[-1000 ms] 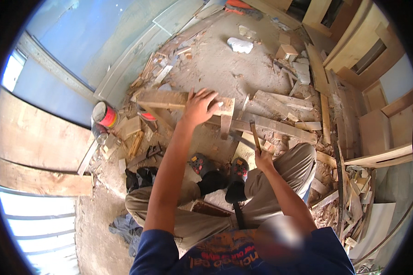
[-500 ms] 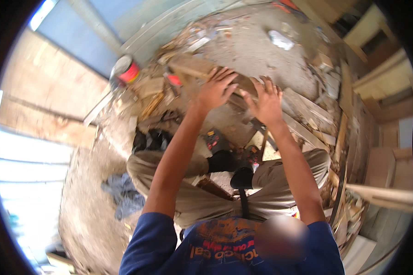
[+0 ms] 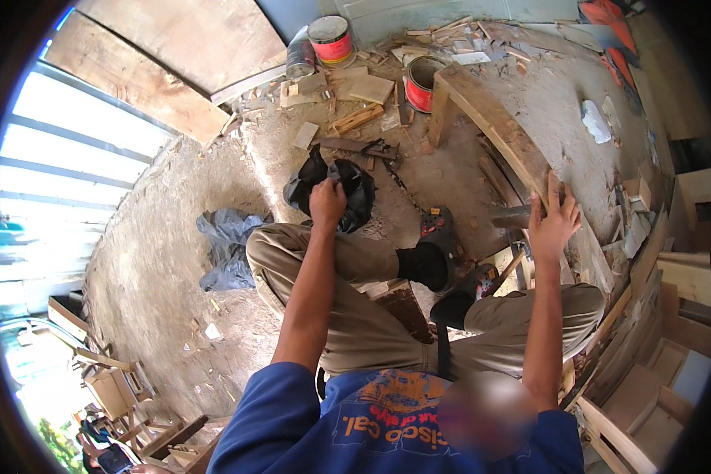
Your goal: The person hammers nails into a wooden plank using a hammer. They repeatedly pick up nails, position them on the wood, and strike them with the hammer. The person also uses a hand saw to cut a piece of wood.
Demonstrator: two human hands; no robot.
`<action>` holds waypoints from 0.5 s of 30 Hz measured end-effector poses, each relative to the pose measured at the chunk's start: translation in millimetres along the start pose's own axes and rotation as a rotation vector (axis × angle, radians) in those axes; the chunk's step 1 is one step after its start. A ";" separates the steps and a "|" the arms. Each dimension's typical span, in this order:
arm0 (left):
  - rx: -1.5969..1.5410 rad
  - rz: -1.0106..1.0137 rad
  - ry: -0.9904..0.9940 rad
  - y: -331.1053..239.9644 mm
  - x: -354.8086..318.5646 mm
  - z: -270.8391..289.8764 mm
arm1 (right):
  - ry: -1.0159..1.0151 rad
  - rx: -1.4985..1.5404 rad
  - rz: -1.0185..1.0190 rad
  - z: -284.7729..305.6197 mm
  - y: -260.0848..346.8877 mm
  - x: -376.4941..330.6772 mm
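Note:
My left hand [image 3: 328,204] is closed at a black plastic bag [image 3: 357,189] on the ground beyond my left knee. The fingers appear to grip the bag's edge, though the fingertips are partly hidden. My right hand [image 3: 554,225] lies with outstretched fingers on the near end of a low wooden bench-like beam [image 3: 490,118]. Beside that hand, a dark cylindrical piece [image 3: 512,216] juts out to the left. Below it stands a thin wooden stick [image 3: 513,264], and I cannot tell whether the two are joined.
Two red paint cans [image 3: 332,41] [image 3: 421,83] stand by the far wall among wood scraps [image 3: 363,88]. A grey plastic bag [image 3: 231,246] lies on the dirt left of my knee. Wooden frames [image 3: 679,300] line the right side. A white crumpled bag [image 3: 596,122] rests at far right.
My left hand has left the wooden beam and moved left and nearer, down to the black bag. My right hand stays on the beam's near end. The view has swung left.

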State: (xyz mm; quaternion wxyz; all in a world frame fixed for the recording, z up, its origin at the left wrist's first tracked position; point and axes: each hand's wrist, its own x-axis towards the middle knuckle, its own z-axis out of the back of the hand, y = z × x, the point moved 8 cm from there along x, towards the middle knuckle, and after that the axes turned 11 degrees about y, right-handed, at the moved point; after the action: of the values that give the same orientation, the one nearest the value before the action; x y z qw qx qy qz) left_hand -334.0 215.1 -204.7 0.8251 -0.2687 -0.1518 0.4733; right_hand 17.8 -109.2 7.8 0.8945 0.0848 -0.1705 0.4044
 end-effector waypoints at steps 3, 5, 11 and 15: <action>0.111 0.088 0.246 23.6 17.1 -43.3 | -0.019 -0.007 0.012 -0.3 7.7 4.3; 0.333 0.192 0.473 29.0 25.0 -77.7 | -0.010 -0.016 0.011 -1.1 4.3 3.5; 0.404 0.282 0.564 56.5 51.0 -120.1 | 0.044 -0.017 -0.007 -3.8 4.0 -0.6; 0.482 0.293 0.601 56.4 55.0 -140.7 | 0.056 -0.021 0.000 0.3 12.8 -2.4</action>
State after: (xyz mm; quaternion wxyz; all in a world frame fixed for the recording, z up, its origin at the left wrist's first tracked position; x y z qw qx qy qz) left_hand -274.6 243.4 -352.0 0.7959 -0.2129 0.2509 0.5082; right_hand 6.6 -102.5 7.3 0.8998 0.0642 -0.1498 0.4047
